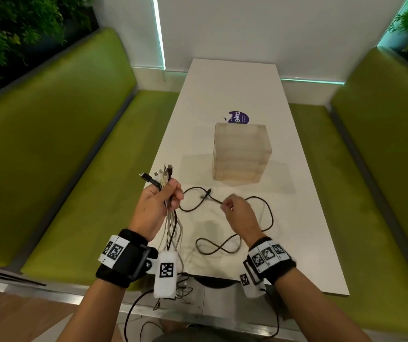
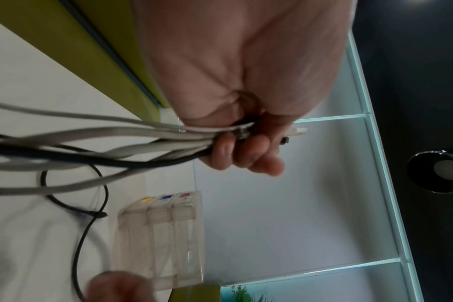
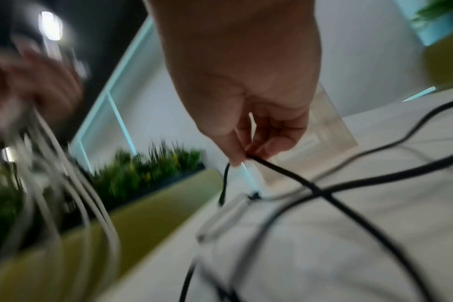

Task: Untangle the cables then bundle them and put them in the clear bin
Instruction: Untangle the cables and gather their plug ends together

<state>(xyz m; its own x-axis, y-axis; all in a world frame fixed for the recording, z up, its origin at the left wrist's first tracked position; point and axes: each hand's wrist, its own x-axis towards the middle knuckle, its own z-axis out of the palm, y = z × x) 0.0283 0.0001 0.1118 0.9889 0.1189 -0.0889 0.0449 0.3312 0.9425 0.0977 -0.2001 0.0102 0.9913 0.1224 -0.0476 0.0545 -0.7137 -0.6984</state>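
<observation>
My left hand (image 1: 159, 203) grips a bunch of white and black cables (image 1: 172, 230) near their plug ends (image 1: 163, 172), held above the table's left edge; the strands hang down past my wrist. In the left wrist view my curled fingers (image 2: 246, 151) wrap the bundle (image 2: 117, 141). My right hand (image 1: 237, 211) pinches a loose black cable (image 1: 267, 213) that loops over the white table (image 1: 296, 193); the right wrist view shows thumb and fingertips (image 3: 248, 153) closed on that black cable (image 3: 292, 177). The clear bin (image 1: 241, 154) stands upright just beyond both hands.
A purple round sticker (image 1: 238, 117) lies behind the bin. Green bench seats (image 1: 74, 169) flank the table on both sides. Cable tails (image 1: 180, 290) dangle over the near table edge. A white wall closes the far end.
</observation>
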